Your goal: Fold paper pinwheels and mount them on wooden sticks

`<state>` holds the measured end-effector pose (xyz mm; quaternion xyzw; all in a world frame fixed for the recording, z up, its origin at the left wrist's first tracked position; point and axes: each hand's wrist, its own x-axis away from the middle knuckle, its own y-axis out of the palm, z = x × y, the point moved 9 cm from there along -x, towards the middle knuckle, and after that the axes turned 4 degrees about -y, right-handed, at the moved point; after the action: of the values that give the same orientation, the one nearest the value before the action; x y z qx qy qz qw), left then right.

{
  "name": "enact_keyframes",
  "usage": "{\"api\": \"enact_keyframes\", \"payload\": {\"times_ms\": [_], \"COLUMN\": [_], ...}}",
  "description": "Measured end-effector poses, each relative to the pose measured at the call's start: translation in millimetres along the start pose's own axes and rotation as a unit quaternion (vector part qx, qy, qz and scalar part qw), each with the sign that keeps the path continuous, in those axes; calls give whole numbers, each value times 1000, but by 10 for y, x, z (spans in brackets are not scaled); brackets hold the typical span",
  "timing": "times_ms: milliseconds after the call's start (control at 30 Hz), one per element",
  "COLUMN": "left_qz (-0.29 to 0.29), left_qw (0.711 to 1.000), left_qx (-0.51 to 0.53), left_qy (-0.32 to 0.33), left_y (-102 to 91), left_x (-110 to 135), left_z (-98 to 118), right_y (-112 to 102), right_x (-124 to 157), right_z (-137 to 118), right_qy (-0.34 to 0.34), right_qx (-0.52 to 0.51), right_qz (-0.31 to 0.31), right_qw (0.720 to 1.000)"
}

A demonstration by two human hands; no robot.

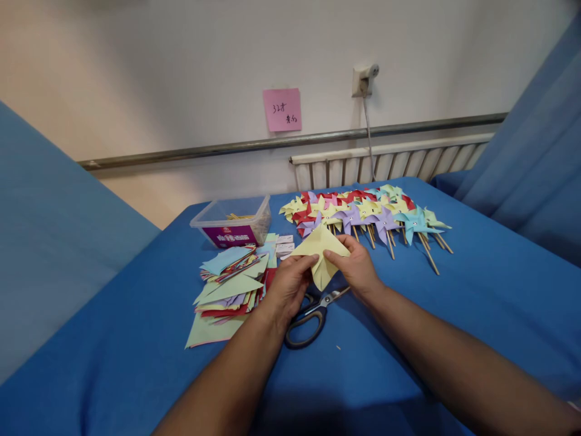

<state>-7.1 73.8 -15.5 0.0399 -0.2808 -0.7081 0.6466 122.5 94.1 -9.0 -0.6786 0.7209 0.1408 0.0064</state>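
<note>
A pale yellow paper square [321, 243], creased and turned with one corner toward me, is held up between both hands. My left hand [290, 284] pinches its left side, thumb on top. On the opposite side my right hand [361, 266] grips the sheet, its thumb pressing near the middle and the other fingers behind. Below the paper, dark-handled scissors [313, 318] lie on the blue cloth, partly hidden by my left hand; their blades point to the right. Left of that hand is a stack of coloured paper [231, 287].
Many finished paper pinwheels [363, 212] on sticks lie at the back right. A clear plastic box [231, 227] with thin sticks stands at the back left, near small white boxes [285, 245]. Behind the blue table [149, 327] are a pipe [236, 147] and a radiator [390, 160].
</note>
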Motion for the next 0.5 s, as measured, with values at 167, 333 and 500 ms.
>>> {"api": "enact_keyframes", "payload": {"times_ms": [167, 333, 500], "left_qz": [18, 38, 27], "left_qw": [1000, 998, 1000], "left_qx": [-15, -44, -9], "left_qy": [7, 6, 6], "left_y": [-14, -41, -40], "left_x": [6, -1, 4], "left_z": [6, -23, 29], "right_y": [58, 58, 55], "right_x": [22, 17, 21], "right_z": [46, 45, -111], "right_qy": [16, 7, -69], "right_qx": [-48, -18, 5], "right_qz": [-18, -19, -31], "right_qw": [999, 1000, 997]}}
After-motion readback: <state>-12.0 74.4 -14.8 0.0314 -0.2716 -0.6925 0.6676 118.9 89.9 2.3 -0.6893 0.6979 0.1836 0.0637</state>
